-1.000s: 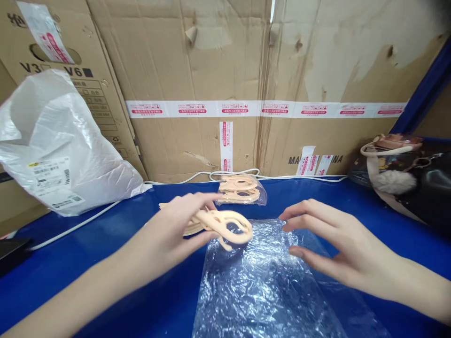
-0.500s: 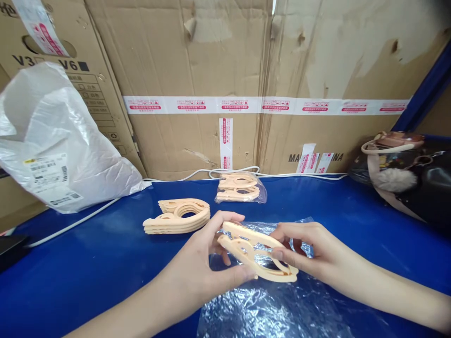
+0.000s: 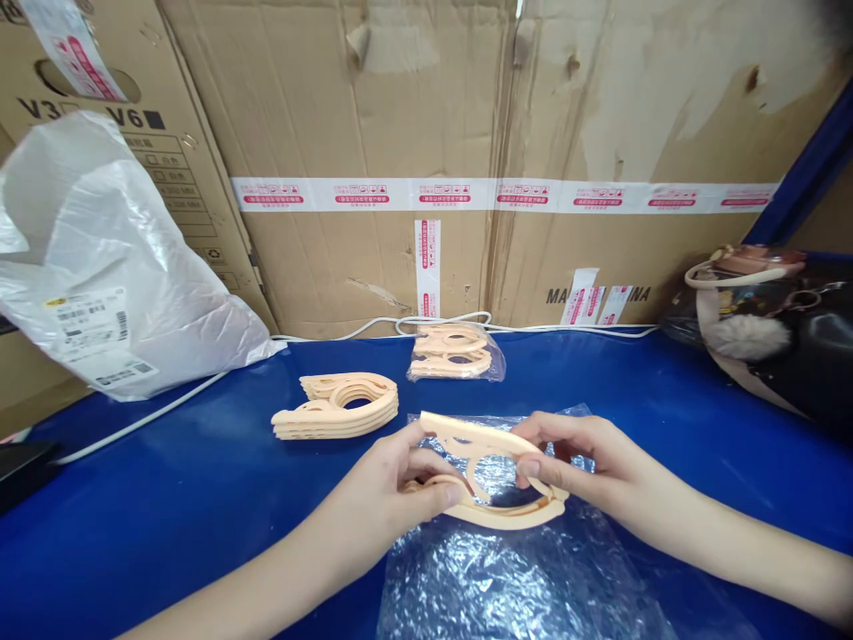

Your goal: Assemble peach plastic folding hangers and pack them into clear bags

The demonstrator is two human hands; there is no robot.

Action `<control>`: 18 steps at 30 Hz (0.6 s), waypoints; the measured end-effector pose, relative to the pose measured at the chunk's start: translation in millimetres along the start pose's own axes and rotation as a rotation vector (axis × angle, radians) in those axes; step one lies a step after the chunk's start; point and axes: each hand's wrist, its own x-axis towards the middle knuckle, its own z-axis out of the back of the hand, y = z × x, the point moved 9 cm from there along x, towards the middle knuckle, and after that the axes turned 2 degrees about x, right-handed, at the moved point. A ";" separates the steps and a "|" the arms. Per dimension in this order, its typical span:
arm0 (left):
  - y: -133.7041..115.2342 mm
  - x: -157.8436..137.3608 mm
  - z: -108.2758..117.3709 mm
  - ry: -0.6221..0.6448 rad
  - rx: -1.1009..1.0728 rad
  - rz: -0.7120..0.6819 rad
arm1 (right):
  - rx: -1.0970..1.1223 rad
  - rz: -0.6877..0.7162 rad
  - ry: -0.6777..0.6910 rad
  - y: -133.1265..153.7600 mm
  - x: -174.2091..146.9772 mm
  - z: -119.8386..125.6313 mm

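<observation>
A cream plastic folding hanger [image 3: 510, 518] is held between both hands above a clear plastic bag [image 3: 513, 582]. Its two arms are spread apart, with the curved hook showing in the gap. My left hand [image 3: 400, 484] grips the lower arm between thumb and fingers, its index finger reaching up to the upper arm. With thumb and fingers, my right hand [image 3: 593, 453] pinches the upper arm near the joined right end. To the left lies a neat stack of several folded hangers [image 3: 363, 421] of the same kind.
Further back, hangers in a clear bag [image 3: 459, 363] lie by a white cable [image 3: 353, 333]. A white plastic mailer bag [image 3: 133, 267] leans at the left. Cardboard [image 3: 373, 267] walls the back of the blue table [image 3: 200, 516]. A black handbag [image 3: 813, 356] stands at the right.
The hanger's two arms have swung apart, opening a wider gap between them. My left thumb has moved back along the lower arm, and the left fingers now show inside the gap.
</observation>
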 end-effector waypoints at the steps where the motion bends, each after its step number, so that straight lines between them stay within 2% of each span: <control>1: -0.7 0.7 -0.7 0.008 0.009 0.005 | 0.017 -0.003 -0.013 -1.2 0.7 1.3; 5: -5.4 1.7 -3.9 0.049 0.016 -0.008 | 0.095 0.011 0.015 -3.0 4.3 -1.0; 8: -3.4 1.5 -3.3 0.047 -0.006 0.011 | 0.061 0.036 0.022 -2.8 4.3 -2.1; 11: -0.6 1.7 -1.3 0.017 -0.033 0.035 | -0.179 0.107 -0.048 4.8 0.1 0.8; 15: -4.4 1.9 -3.3 0.005 -0.087 0.023 | -0.585 0.318 -0.129 28.9 -10.2 -6.9; 18: -8.5 1.2 -7.3 0.025 -0.116 0.016 | -0.756 0.408 -0.168 37.6 -14.6 -13.4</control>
